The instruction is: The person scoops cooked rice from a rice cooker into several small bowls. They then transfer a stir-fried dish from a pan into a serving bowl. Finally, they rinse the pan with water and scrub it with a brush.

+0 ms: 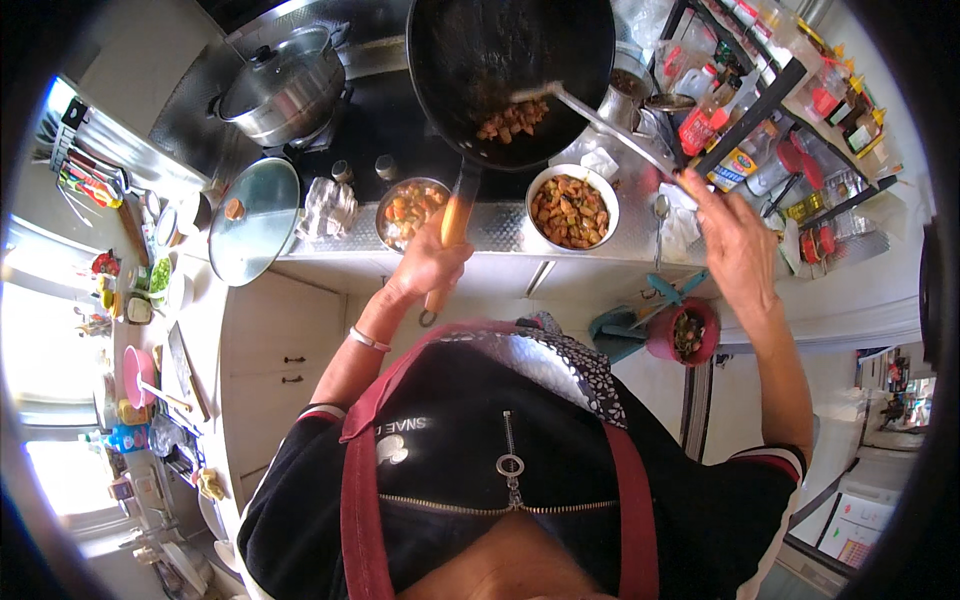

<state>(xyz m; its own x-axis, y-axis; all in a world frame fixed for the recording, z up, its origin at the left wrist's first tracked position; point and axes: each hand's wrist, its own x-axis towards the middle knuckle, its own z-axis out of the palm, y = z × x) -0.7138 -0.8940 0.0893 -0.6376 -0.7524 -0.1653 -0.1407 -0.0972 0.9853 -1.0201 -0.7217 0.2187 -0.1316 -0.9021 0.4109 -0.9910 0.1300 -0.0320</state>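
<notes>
My left hand (pixel 431 260) grips the wooden handle (pixel 456 217) of a black wok (pixel 517 45), which is tilted above the stove. Brown diced food (pixel 517 120) lies in the lower part of the wok. With my right hand (pixel 735 240) I hold the long handle of a metal spatula (pixel 607 126); its blade rests inside the wok beside the food. Below the wok's rim, a white bowl (pixel 535 231) full of cooked diced food stands on the counter. A metal bowl (pixel 384 232) with orange and pale pieces sits behind my left hand, partly hidden by it.
A lidded steel pot (pixel 281 97) stands on the left burner. A glass lid (pixel 255 240) leans by a striped cloth (pixel 328 208). Bottles crowd the black rack (pixel 750 112) at right, near a spoon (pixel 660 225). A cleaver (pixel 187 367) lies left; a pink bin (pixel 660 330) stands below.
</notes>
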